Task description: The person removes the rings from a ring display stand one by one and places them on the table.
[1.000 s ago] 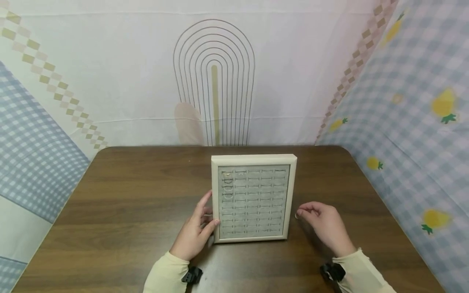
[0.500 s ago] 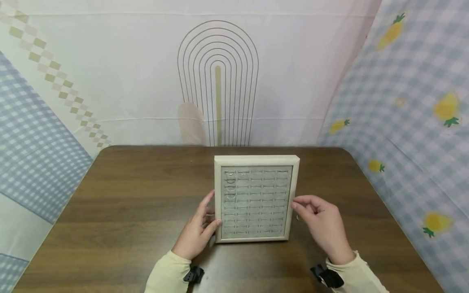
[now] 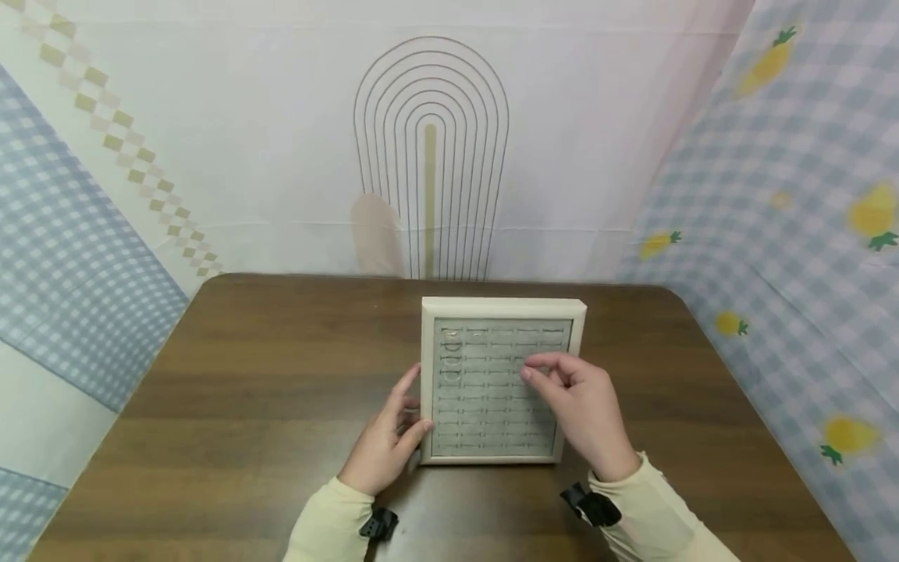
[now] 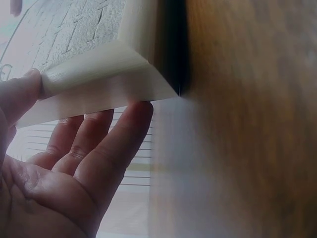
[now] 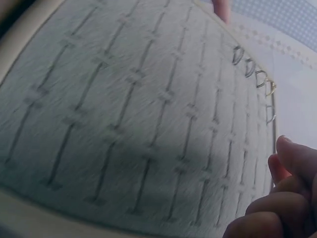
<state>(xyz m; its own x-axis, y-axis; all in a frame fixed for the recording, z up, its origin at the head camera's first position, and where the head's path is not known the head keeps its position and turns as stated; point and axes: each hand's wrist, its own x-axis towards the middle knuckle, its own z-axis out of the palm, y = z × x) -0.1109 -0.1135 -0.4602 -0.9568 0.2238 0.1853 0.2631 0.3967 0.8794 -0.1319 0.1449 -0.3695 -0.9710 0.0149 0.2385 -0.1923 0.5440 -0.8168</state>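
Note:
A ring display board (image 3: pixel 503 307) with a cream frame and grey slotted padding stands propped up on the table. My left hand (image 3: pixel 382 453) grips its lower left edge, thumb on the front and fingers along the side, as the left wrist view also shows. Several rings (image 5: pixel 238 55) sit in slots in the upper left part of the padding. In front of the right half of the board, my right hand (image 3: pixel 586 410) has thumb and index finger pinched together on a small ring, which the fingers hide now.
The board stands on a brown wooden table (image 3: pixel 281 375). Behind it hangs a white cloth (image 3: pixel 281 156) with an arch print, and checked cloth (image 3: pixel 772 273) drapes the right side. Black wrist cameras (image 3: pixel 591 506) sit at both sleeves.
My right hand has moved left and up with the small ring, from beside the board to in front of its padding. My left hand keeps its grip; the head view has shifted slightly.

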